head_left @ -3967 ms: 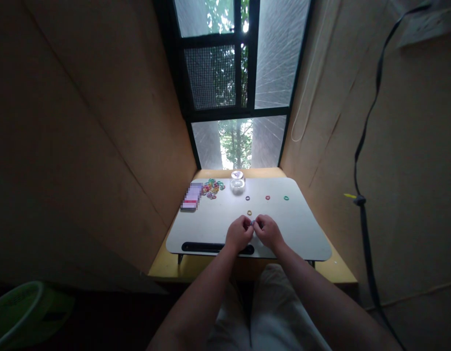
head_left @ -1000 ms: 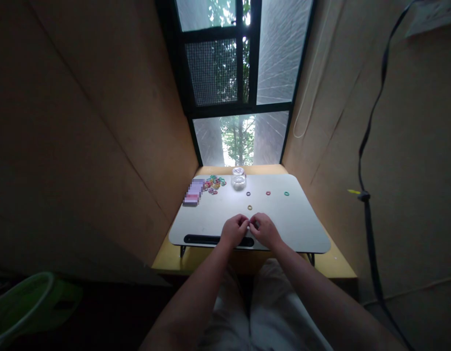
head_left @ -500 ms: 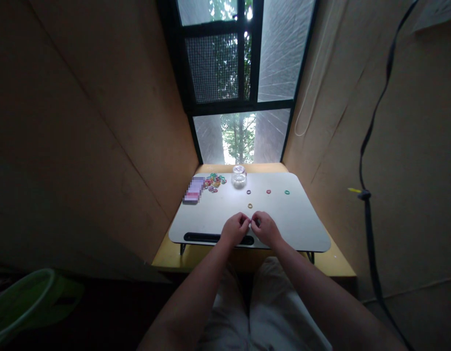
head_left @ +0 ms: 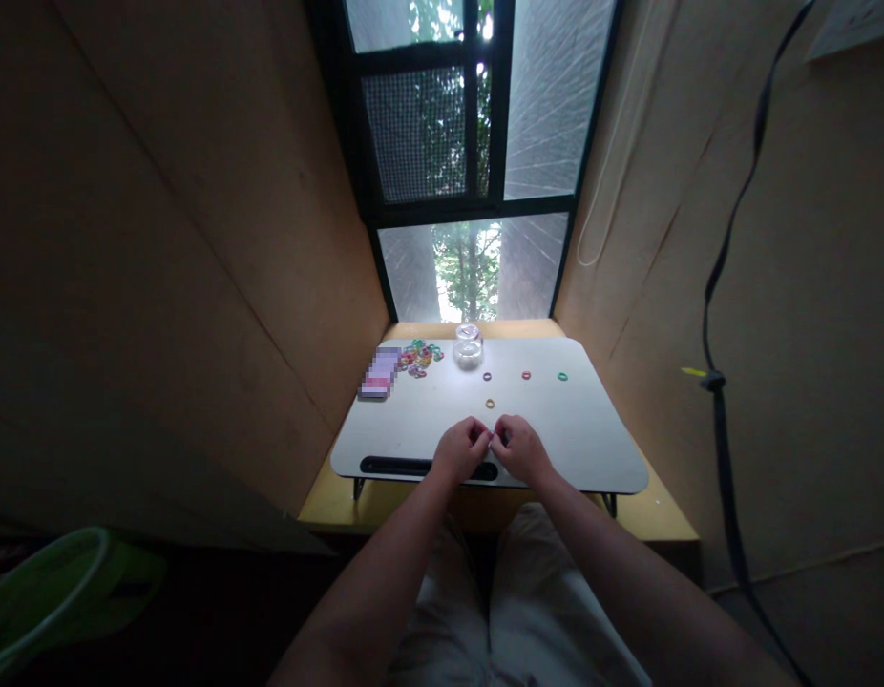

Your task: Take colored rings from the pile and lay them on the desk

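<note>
My left hand [head_left: 462, 448] and my right hand [head_left: 517, 448] meet over the front middle of the white lap table [head_left: 592, 439]. Both are closed in a pinch, fingertips nearly touching. Whatever sits between them is mostly hidden; only a tiny pale speck shows. Just beyond the fingers lies a yellow ring-shaped band [head_left: 490, 404]. Farther back, a purple band [head_left: 487, 376], a red band [head_left: 526, 375] and a green band [head_left: 563, 377] lie spaced out in a row. At the back left is a pile of coloured bands [head_left: 420, 358].
A clear round container [head_left: 469, 355] stands at the back of the table. Left of the pile lies a blurred-out phone-like slab [head_left: 380, 372]. A black slot [head_left: 399, 466] runs along the front edge. Walls flank both sides; a dark strap [head_left: 721, 458] hangs at right.
Four seconds ago a small bluish-grey thing showed between my fingertips; now it is mostly hidden. My hands stay pinched together, with slight finger shifts. The camera view has tilted slightly.
</note>
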A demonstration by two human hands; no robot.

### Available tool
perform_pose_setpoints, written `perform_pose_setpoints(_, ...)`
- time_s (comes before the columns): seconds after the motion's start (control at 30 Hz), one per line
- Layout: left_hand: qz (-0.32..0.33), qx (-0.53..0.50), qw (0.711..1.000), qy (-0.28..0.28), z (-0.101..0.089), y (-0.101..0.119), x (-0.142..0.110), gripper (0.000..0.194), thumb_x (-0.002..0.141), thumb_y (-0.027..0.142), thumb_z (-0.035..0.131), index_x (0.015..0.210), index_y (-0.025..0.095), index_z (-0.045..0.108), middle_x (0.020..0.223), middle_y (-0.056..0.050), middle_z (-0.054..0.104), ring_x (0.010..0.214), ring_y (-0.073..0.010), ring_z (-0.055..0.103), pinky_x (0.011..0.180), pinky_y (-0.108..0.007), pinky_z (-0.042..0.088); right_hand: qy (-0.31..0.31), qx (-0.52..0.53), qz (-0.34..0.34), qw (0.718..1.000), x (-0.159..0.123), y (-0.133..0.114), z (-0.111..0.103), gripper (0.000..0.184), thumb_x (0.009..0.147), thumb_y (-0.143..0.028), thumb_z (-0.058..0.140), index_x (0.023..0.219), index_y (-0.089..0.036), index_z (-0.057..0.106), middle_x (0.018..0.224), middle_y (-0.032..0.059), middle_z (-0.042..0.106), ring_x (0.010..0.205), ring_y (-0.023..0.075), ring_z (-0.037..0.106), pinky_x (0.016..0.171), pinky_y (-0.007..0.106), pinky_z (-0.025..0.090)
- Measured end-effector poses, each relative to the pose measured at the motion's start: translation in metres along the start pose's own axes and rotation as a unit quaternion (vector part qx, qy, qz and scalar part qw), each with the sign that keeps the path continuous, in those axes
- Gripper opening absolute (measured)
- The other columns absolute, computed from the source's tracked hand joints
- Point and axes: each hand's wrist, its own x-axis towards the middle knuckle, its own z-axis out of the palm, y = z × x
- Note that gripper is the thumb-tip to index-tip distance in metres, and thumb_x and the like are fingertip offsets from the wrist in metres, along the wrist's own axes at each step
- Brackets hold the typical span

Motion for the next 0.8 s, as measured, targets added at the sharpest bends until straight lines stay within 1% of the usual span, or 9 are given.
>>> perform_pose_setpoints(0.13,0.008,-0.001,1.000,-0.002,0.0002,-0.0008,0.0003,0.019,0.081,0.034,0.051,0.081,0.018,0.062,0.071,0.000,0.063,0.064,-0.0113,0.053,0.060,-0.023,0.038,0.002,0.001,0.005,1.000,0.0004,-0.0013,-0.0006,0.012,0.074,-0.020,0.053,0.064,-0.020,0.045,0.065,0.0002,0.049,0.066,0.0149,0.044,0.063,0.027,0.034)
perform_pose_setpoints(0.37,0.002,-0.022,1.000,-0.015,0.0011,-0.0028,0.0009,0.022,0.081,0.031,0.051,0.093,0.019,0.065,0.075,0.000,0.066,0.066,-0.0116,0.056,0.062,-0.023,0.041,0.001,0.007,-0.001,1.000,0.0002,-0.0019,-0.0014,0.012,0.074,-0.020,0.053,0.064,-0.020,0.046,0.064,0.0000,0.048,0.065,0.0148,0.044,0.062,0.026,0.034)
perform_pose_setpoints(0.47,0.008,-0.019,1.000,-0.012,0.0020,-0.0035,0.0009,0.021,0.081,0.030,0.051,0.092,0.020,0.066,0.076,0.000,0.066,0.066,-0.0114,0.056,0.062,-0.023,0.040,0.005,0.005,-0.003,1.000,-0.0002,-0.0019,-0.0013,0.012,0.074,-0.019,0.053,0.064,-0.020,0.046,0.064,0.0001,0.048,0.065,0.0150,0.044,0.062,0.026,0.034)
perform_pose_setpoints(0.6,0.005,-0.005,1.000,-0.007,0.0028,-0.0034,0.0006,0.020,0.080,0.031,0.052,0.087,0.019,0.065,0.072,0.000,0.064,0.062,-0.0107,0.053,0.060,-0.023,0.039,0.003,0.004,-0.003,1.000,-0.0004,-0.0024,-0.0016,0.012,0.074,-0.020,0.053,0.065,-0.020,0.046,0.064,0.0002,0.049,0.065,0.0152,0.045,0.062,0.027,0.034)
perform_pose_setpoints(0.8,0.013,0.005,1.000,0.001,0.0033,-0.0050,0.0001,0.017,0.080,0.031,0.051,0.084,0.019,0.063,0.072,0.000,0.063,0.063,-0.0108,0.052,0.060,-0.023,0.038,0.003,0.004,-0.003,1.000,-0.0017,-0.0029,-0.0023,0.011,0.075,-0.021,0.053,0.065,-0.020,0.047,0.065,0.0004,0.050,0.066,0.0155,0.045,0.064,0.027,0.035)
